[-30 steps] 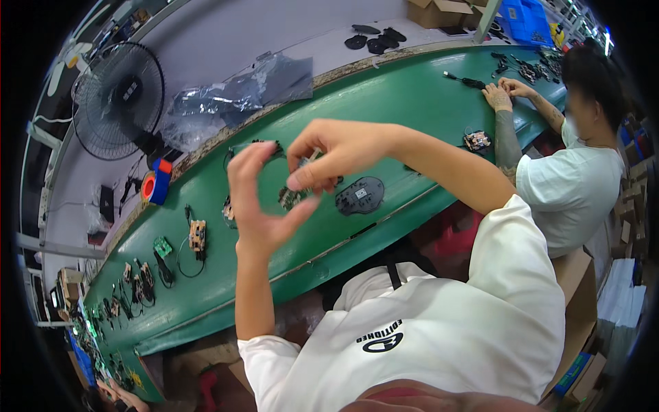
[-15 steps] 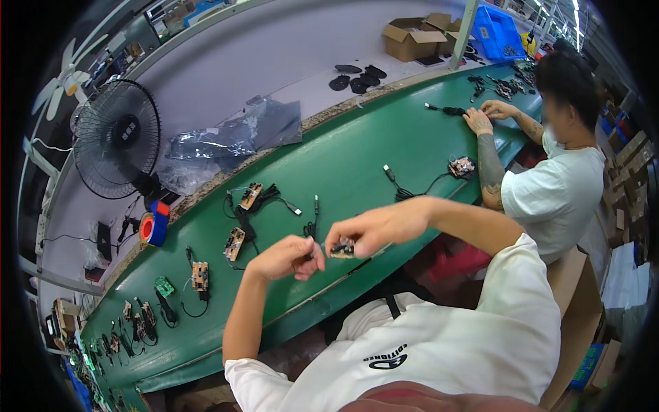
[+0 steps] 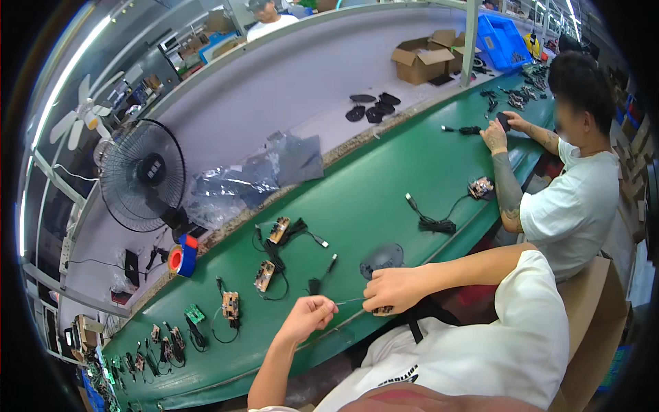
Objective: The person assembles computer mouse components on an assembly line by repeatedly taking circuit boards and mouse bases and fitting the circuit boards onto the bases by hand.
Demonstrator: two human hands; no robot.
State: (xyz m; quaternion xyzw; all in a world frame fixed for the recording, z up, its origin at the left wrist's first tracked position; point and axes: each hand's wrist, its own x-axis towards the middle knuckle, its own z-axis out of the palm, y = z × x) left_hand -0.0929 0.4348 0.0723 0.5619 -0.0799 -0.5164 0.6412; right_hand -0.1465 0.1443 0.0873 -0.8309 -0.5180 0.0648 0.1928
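My left hand [image 3: 312, 319] is closed in a pinch on a thin wire [image 3: 350, 301] that runs across to my right hand. My right hand [image 3: 397, 288] grips a small brown circuit board [image 3: 383, 311], whose edge shows below the fingers; the rest is hidden. Just beyond that hand, a dark, flat, rounded piece [image 3: 382, 258] appears over the green belt. A black cable with a plug [image 3: 322, 275] lies past my left hand. Farther left are brown boards with black cables, among them one board [image 3: 264, 276] and another board [image 3: 230, 306].
A co-worker [image 3: 576, 165] at the right handles a small black part. A board with a coiled cable [image 3: 436, 224] lies between us. Along the back stand a fan [image 3: 147, 172], a tape roll [image 3: 180, 257], plastic bags [image 3: 261, 172], black pads [image 3: 374, 110] and an open carton [image 3: 420, 62].
My hands have moved apart, and the thin wire is now stretched between them. The dark flat piece now shows beyond my right hand. The co-worker's hands have lifted a black part. The view has shifted.
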